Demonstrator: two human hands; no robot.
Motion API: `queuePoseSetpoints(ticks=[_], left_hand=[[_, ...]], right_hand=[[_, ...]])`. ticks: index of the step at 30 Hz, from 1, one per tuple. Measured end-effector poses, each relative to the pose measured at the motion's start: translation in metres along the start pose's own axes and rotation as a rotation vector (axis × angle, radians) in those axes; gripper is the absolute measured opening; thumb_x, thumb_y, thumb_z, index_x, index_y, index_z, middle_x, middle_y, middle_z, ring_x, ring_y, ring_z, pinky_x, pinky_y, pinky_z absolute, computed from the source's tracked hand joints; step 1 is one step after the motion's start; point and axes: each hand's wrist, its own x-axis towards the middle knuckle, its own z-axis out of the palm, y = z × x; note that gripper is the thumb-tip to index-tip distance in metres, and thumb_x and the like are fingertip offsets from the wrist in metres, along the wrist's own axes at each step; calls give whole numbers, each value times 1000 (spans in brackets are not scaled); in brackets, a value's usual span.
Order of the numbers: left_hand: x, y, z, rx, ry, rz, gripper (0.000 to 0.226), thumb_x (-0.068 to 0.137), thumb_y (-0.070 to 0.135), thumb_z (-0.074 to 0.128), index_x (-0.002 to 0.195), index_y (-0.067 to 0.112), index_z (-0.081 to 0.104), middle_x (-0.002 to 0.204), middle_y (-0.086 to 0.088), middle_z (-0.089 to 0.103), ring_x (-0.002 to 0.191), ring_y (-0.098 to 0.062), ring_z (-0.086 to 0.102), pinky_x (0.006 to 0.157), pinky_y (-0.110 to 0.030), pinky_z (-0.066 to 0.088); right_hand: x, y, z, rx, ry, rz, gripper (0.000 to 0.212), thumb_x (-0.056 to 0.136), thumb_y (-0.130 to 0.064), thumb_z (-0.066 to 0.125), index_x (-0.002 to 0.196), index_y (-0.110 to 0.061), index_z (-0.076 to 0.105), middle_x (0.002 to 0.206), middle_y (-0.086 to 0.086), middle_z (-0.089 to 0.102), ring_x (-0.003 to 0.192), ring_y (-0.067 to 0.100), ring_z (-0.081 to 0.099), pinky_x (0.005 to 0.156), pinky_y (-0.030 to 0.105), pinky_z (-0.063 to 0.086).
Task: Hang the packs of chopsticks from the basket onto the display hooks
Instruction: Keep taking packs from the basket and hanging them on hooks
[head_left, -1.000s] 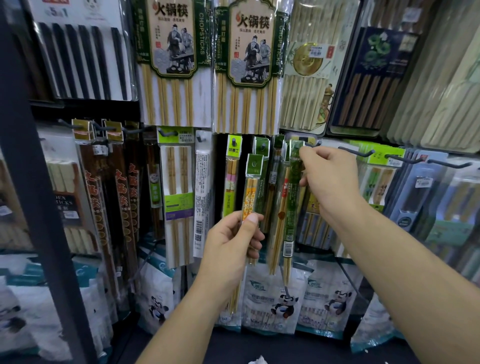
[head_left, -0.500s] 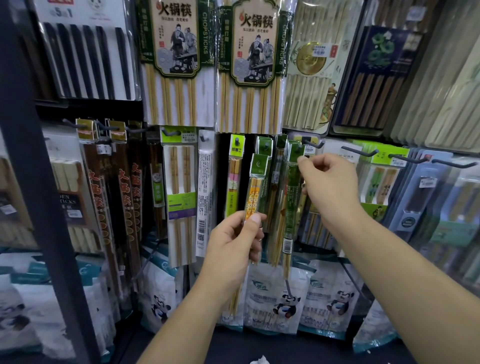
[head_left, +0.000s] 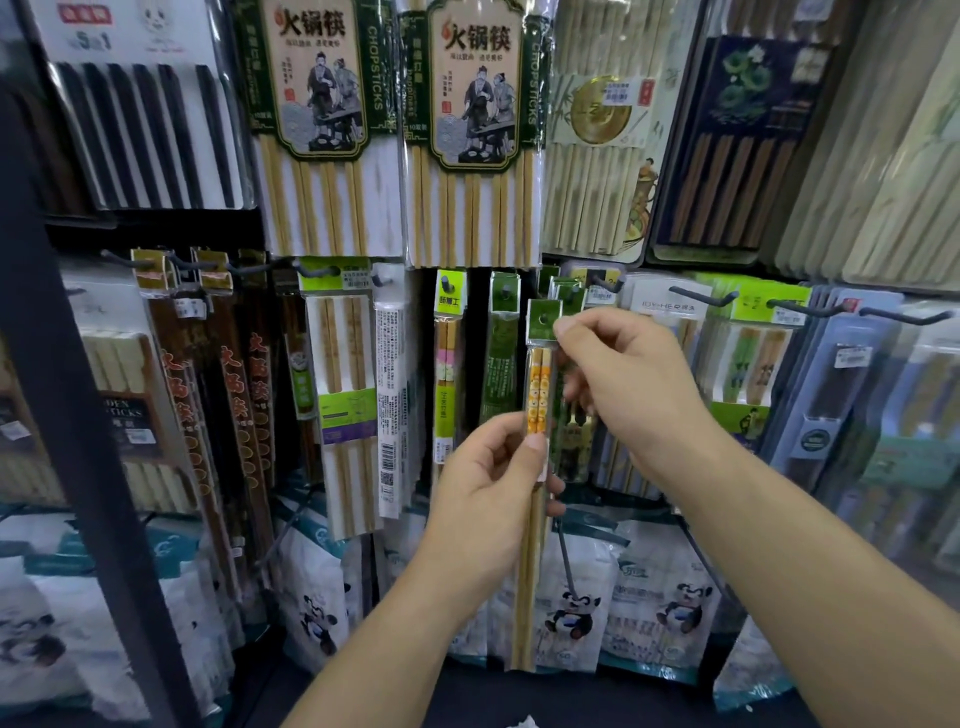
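Observation:
A slim pack of chopsticks (head_left: 538, 395) with a green header card and orange patterned tops stands upright in front of the display. My left hand (head_left: 493, 488) grips its middle, thumb pressed on the front. My right hand (head_left: 628, 379) pinches the right edge of the green header near its hanging hole. Just behind the header, a display hook (head_left: 597, 283) carries dark green packs (head_left: 503, 358). The basket is out of view.
Rows of hooks hold many chopstick packs: large green-labelled ones (head_left: 322, 130) above, brown ones (head_left: 208, 389) at left, blue ones (head_left: 852, 405) at right. Bare hook tips (head_left: 701, 296) stick out at right. Panda-printed bags (head_left: 571, 613) line the bottom. A dark upright post (head_left: 67, 364) stands at left.
My right hand left the green packs on the hook and came down to the header of the orange pack. My left hand raised that pack a little and shifted it right.

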Motion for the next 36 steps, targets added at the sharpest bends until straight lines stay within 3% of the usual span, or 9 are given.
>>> queuePoseSetpoints(ticks=[5,8,16,21,23,25,30,34,36], left_hand=[[10,-4,7,139,58,84,18,102,17,63,110,32,67,79,15,67,82,-4,65,77,-18,54],[13,-7,8,172,85,71,18,101,16,64,108,33,67,79,16,66,80,-3,64,77,-22,56],[10,-16,5,216,85,54,17,102,19,64,103,36,68,91,8,71,82,-3,68,77,-20,57],[10,-20,3,247,90,25,16,102,20,63,105,35,68,92,2,71,88,-15,69,79,-27,60],[12,-21,2,348,106,19,16,103,22,62,109,36,64,92,5,71,86,-7,68,75,-24,58],[12,-22,0,560,100,38,17,103,28,59,117,36,60,100,14,68,91,2,64,76,-19,54],[8,-17,-3,946,56,170,38,106,41,46,142,31,48,136,12,52,106,-4,57,93,-29,50],[23,-10,3,863,99,168,45,107,46,43,148,28,43,144,7,55,124,-9,56,105,-35,49],[33,-8,8,753,80,115,52,107,50,42,153,27,38,146,6,56,125,-6,54,101,-24,45]], right_hand=[[13,2,-6,-40,113,25,27,101,-29,60,79,-17,69,49,-7,56,45,3,51,45,14,42],[22,2,-7,-51,166,33,33,102,-29,59,76,-10,65,48,-9,52,43,2,50,47,13,43],[28,7,-4,-56,187,6,38,98,-25,60,67,-4,59,57,-4,54,58,16,52,75,47,57],[28,11,-3,-108,204,-13,38,97,-25,59,68,0,60,57,5,57,59,15,55,81,41,58],[29,14,-1,-130,204,-20,38,97,-25,60,68,-2,62,63,11,62,60,18,56,80,40,58],[28,19,-2,-153,210,-14,37,98,-29,61,67,-10,64,57,-2,59,62,17,60,73,36,56],[18,39,-11,-197,210,-31,21,97,-38,63,79,-28,68,69,-18,66,65,-1,60,63,22,45],[7,60,-16,-199,144,-9,7,99,-37,61,98,-31,65,87,-19,67,81,-6,61,72,22,48],[3,68,-16,-167,59,13,20,102,-36,56,121,-31,60,107,-23,64,98,-8,60,86,24,49]])
